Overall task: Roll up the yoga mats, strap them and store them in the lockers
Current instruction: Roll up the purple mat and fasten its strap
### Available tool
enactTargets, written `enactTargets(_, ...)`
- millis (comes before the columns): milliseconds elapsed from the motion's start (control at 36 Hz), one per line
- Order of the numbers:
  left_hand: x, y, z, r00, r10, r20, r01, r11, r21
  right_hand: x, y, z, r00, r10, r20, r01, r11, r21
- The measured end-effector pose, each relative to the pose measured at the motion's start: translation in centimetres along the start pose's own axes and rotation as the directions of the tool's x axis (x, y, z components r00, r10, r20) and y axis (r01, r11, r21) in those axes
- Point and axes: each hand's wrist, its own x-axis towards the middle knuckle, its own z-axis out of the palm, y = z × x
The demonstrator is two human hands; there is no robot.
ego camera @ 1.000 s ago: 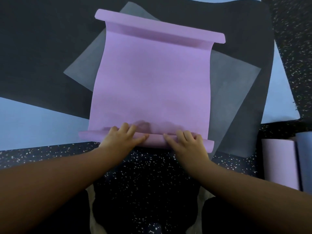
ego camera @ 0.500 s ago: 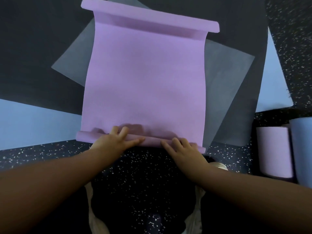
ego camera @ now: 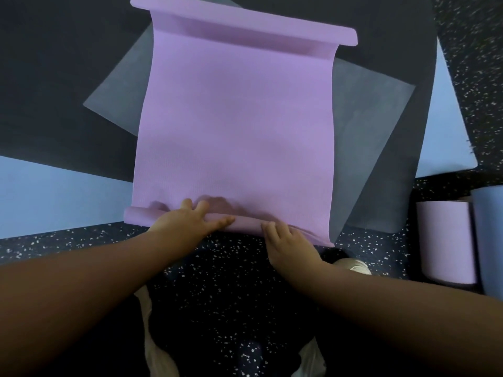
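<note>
A purple yoga mat (ego camera: 234, 126) lies unrolled ahead of me on top of other mats. Its far end is curled into a loose roll (ego camera: 245, 23). Its near edge is wound into a thin, tight roll (ego camera: 138, 216) lying across in front of me. My left hand (ego camera: 185, 223) grips this roll left of its middle, fingers over the top and thumb along the front. My right hand (ego camera: 288, 240) holds the roll right of the middle, fingers curled over it.
Under the purple mat lie a grey mat (ego camera: 375, 126), a black mat (ego camera: 54, 77) and a light blue mat (ego camera: 54, 197). A rolled purple mat (ego camera: 446, 240) and a rolled blue mat (ego camera: 490, 235) are at the right. Speckled dark floor (ego camera: 231, 295) is nearest me.
Both hands have pushed the near roll a little forward and it has grown slightly thicker. The right hand has slid a bit toward the middle.
</note>
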Motion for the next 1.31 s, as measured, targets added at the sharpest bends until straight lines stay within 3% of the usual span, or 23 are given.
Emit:
enactTargets(167, -0.1, -0.2, -0.1, 0.999, -0.019, -0.036, 0.017, 0.999, -0.047, -1.9, -1.0, 1.3, 0.988, 0.141, -0.059, -0.136, 0.987, 0.086)
enactTargets(333, -0.4, -1.4, 0.1, 0.995, -0.005, -0.096, 0.003, 1.0, -0.022, -0.9, 2.2, 0.3, 0.994, -0.025, -0.102, 0.036, 0.993, 0.11)
enactTargets(611, -0.1, -1.9, 0.0, 0.991, 0.005, -0.131, -0.006, 1.0, -0.004, 1.7, 2.8, -3.2, 0.988, -0.026, 0.153, -0.005, 0.98, 0.197)
enactTargets(806, -1.0, -1.2, 1.2, 0.989, 0.083, -0.12, -0.08, 0.997, 0.022, 0.7, 2.9, -2.6, 0.978, -0.057, 0.2, 0.008, 0.971, 0.238)
enactTargets(972, -1.2, -1.4, 3.2, 0.983, 0.144, -0.114, -0.149, 0.988, -0.034, -0.2, 2.8, -2.5, 0.98, -0.124, 0.155, 0.08, 0.96, 0.267)
enactTargets(1222, -0.9, -2.0, 3.0, 0.969, 0.214, -0.126, -0.227, 0.969, -0.101, 0.8, 4.4, -3.5, 0.923, -0.127, 0.363, 0.004, 0.947, 0.322)
enactTargets(1306, -1.4, -1.8, 2.9, 0.945, 0.246, -0.217, -0.271, 0.958, -0.097, 0.7, 4.4, -4.0, 0.936, -0.15, 0.319, 0.023, 0.93, 0.368)
